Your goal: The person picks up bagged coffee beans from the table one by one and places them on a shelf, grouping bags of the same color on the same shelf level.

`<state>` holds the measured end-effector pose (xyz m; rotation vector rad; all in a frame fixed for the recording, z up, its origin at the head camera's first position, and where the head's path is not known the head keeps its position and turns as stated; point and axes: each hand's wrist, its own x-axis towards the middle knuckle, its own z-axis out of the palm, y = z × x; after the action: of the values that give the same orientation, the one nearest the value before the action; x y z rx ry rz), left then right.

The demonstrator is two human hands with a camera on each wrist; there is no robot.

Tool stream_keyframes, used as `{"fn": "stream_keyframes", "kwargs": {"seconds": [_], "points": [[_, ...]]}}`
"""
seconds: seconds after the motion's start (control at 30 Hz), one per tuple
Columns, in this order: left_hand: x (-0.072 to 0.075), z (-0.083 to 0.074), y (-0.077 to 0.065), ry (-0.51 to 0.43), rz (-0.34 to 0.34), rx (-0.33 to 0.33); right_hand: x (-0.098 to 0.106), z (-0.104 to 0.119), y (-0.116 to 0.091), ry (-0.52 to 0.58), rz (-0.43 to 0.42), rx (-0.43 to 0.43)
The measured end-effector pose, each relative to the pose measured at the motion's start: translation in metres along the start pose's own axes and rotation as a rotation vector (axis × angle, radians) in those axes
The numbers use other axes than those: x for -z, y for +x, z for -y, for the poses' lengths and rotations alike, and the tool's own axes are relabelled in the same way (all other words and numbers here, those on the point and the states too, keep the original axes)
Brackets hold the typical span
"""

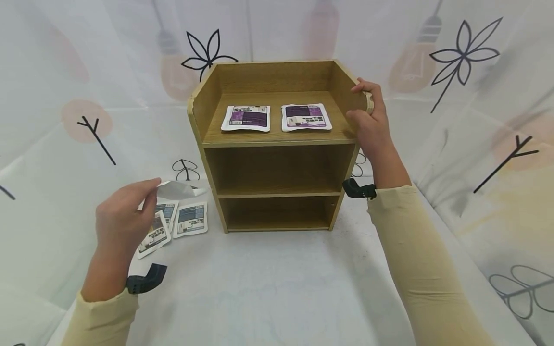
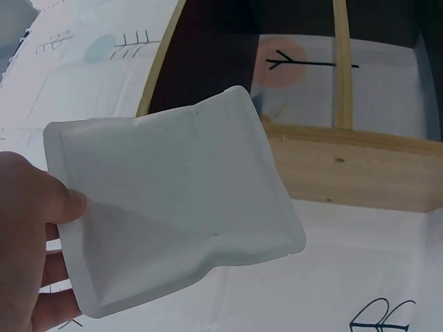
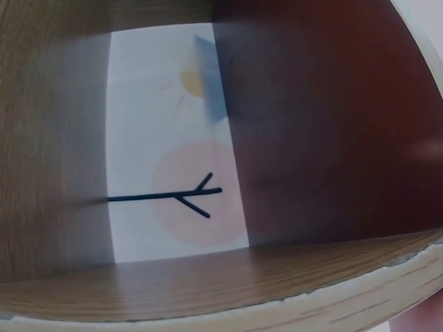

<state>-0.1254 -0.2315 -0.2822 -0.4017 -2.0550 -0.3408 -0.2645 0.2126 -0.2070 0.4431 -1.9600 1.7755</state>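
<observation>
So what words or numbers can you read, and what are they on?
None clearly.
Two purple-labelled packets on the wooden shelf: print too small, blurred.
Packets on the white cloth: print too small, blurred.
White packet in the left hand: no print on the side shown.

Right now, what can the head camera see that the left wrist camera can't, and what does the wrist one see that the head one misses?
Only the head view shows two purple-labelled packets on the shelf, the right fingers gripping its side, and loose packets lying beside it.

Only the left wrist view shows a teal circle on the cloth and nearly all of the held packet's blank face.

Both show the left fingers pinching that packet, part of the shelf, and the cloth.
</observation>
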Motion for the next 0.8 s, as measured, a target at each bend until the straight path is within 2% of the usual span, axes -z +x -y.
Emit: {"fn": "stream_keyframes", "kwargs": {"seconds": [0.13,0.5,0.8], "points": [[0.001,-0.005,0.001,-0.021,-0.032,-0.024,0.000,0.000,0.000,0.006,0.000,0.003],[0.001,-0.023,0.008,-0.075,-0.069,-0.102,-0.001,0.002,-0.002,-0.004,0.000,-0.006],[-0.003,-0.034,0.013,-0.117,-0.088,-0.136,-0.001,0.001,-0.002,0.001,0.000,-0.012]]}}
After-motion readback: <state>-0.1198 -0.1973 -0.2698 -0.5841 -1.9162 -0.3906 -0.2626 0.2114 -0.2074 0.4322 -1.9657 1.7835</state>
